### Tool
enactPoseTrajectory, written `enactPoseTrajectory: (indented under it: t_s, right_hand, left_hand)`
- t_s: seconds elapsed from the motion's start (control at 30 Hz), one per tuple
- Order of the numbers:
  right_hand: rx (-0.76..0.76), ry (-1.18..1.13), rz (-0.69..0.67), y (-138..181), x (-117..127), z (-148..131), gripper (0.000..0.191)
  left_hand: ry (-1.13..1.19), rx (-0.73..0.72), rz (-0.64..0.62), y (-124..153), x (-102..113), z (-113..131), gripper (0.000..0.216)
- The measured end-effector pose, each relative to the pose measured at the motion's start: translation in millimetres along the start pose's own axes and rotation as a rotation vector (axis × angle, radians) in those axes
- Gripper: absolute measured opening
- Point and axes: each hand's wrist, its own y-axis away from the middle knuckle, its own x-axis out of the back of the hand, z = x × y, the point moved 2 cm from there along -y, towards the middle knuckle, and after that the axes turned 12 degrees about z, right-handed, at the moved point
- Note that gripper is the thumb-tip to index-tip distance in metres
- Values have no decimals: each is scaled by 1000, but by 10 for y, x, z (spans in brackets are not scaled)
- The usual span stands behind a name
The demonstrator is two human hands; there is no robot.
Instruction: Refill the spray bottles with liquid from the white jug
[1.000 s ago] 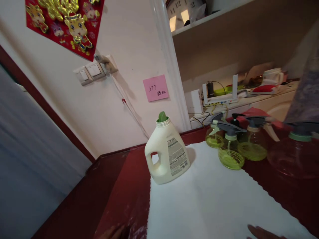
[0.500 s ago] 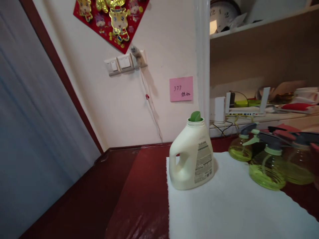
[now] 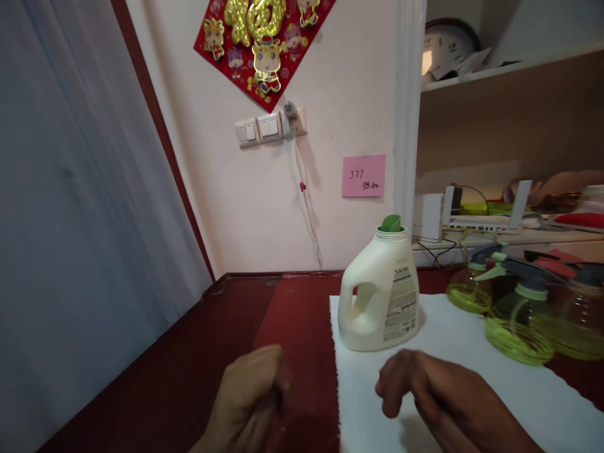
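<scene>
A cream detergent jug (image 3: pixel 377 296) with a handle and a green leaf-shaped spout stands upright on the near left corner of a white cloth (image 3: pixel 472 358). My left hand (image 3: pixel 250 396) is low in the picture over the red tabletop (image 3: pixel 287 308), curled into a fist with nothing visible in it. My right hand (image 3: pixel 434 396) hovers over the cloth just in front of the jug, its fingers loosely bent downward and holding nothing. Neither hand touches the jug.
Several yellow-green spray bottles (image 3: pixel 519 321) stand to the right of the jug. Behind them a low shelf carries a white router (image 3: pixel 486 220) and cables. A pink note (image 3: pixel 363 176) and wall switches (image 3: pixel 268 129) are on the wall. A grey curtain (image 3: pixel 70 220) hangs at left.
The view has swung left and levelled. Both hands, out of view half a second ago, have come up into the lower part of the picture. The jug and bottles have not moved.
</scene>
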Motion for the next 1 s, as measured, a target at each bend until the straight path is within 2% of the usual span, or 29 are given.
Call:
enactPoseTrajectory:
  t_s: [0.07,0.1,0.13,0.23,0.3,0.43,0.5,0.57,0.6,0.67,0.77,1.0]
  right_hand:
    - [20,-61,81,-197,-52,-132,26]
    - [29,-86,139,-283,-80,-183,29]
    - [43,-104,171,-364,-115,-228,41]
    - [109,-149,198,-614,-225,-341,71]
    - [164,-188,217,-806,-281,-400,79]
    - [216,-201,298,-1278,-372,-376,86]
    - [177,-177,331,-1539,-420,-268,89]
    - [-12,-130,319,-1777,-473,-105,91]
    - [-66,-129,322,-1871,-494,-35,92]
    - [-117,-129,312,-1998,-530,69,95]
    - [-136,-140,295,-2044,-568,143,99]
    - [-194,-142,282,-2003,-609,252,102]
  left_hand:
    - [52,41,143,-151,-58,3,36]
    - [70,74,211,-234,-81,-7,32]
    - [87,108,266,-322,-103,-18,36]
    - [162,156,335,-599,-171,-14,76]
    - [186,101,347,-797,-209,21,92]
    - [131,-111,422,-1234,-260,-2,103]
    - [109,-100,415,-1460,-298,-137,105]
    - [120,68,327,-1654,-351,-337,108]
    - [134,178,282,-1726,-376,-438,109]
    - [156,273,247,-1815,-405,-577,111]
    - [189,286,238,-1843,-416,-649,112]
    - [194,344,227,-1799,-411,-637,113]
